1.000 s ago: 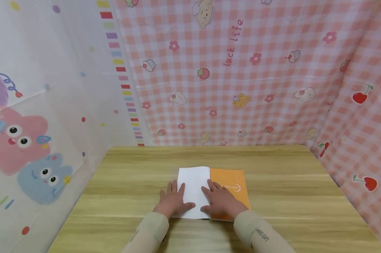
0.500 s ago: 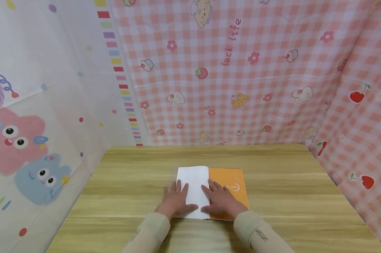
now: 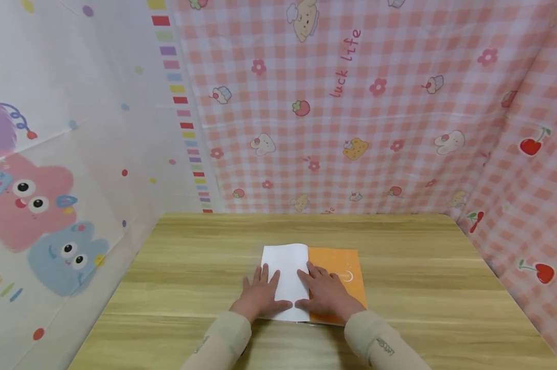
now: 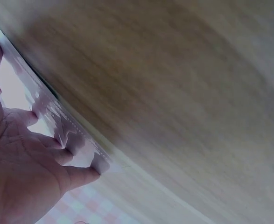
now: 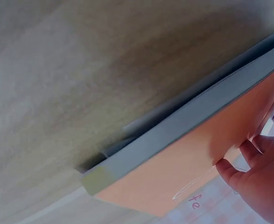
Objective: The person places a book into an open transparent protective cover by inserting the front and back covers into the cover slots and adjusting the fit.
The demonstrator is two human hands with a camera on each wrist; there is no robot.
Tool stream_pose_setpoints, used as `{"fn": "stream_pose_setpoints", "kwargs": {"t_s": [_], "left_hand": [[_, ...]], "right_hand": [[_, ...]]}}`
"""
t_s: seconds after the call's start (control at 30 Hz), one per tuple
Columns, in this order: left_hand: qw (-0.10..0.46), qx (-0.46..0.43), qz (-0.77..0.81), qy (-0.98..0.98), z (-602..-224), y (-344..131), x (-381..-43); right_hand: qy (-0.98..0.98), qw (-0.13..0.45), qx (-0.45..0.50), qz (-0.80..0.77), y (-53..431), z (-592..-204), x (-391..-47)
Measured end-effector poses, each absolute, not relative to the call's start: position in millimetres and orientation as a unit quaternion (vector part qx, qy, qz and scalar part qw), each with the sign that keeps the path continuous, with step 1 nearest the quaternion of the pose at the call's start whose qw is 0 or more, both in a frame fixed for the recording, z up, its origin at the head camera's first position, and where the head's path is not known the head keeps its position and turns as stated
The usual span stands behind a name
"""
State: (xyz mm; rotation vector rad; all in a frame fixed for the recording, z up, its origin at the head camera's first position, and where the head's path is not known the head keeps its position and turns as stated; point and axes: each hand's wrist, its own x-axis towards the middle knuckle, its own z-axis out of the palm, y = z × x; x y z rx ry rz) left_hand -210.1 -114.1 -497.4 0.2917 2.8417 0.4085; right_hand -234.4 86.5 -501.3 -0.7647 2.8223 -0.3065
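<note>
An open book lies on the wooden table, with a white page (image 3: 285,257) on its left and an orange page (image 3: 337,259) on its right. My left hand (image 3: 258,298) is spread on the white page, fingers pointing away from me. My right hand (image 3: 328,293) rests across the fold, mostly on the orange side, its thumb and index fingertip over the white page. The two thumbs almost meet. Glossy clear film (image 4: 57,114) shows under the left fingertips in the left wrist view. The right wrist view shows the thick page block (image 5: 197,107) beneath the orange page.
The wooden table (image 3: 204,241) extends on all sides of the book. Behind it hangs a pink checked cloth (image 3: 329,174), with a white cartoon-printed cloth (image 3: 97,169) at left and another checked cloth (image 3: 523,205) at right.
My left hand has slid slightly to the right over the white page, its thumb now closer to the right thumb. My right hand and the book stay nearly still; the head view shifts a little.
</note>
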Motion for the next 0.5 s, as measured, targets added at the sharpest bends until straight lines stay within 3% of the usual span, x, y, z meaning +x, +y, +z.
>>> {"fn": "stream_pose_setpoints", "kwargs": {"t_s": [0.5], "left_hand": [[0.118, 0.106, 0.154, 0.975, -503.5, -114.5, -210.5]], "right_hand": [[0.958, 0.055, -0.229, -0.165, 103.0, -510.7, -221.5]]}}
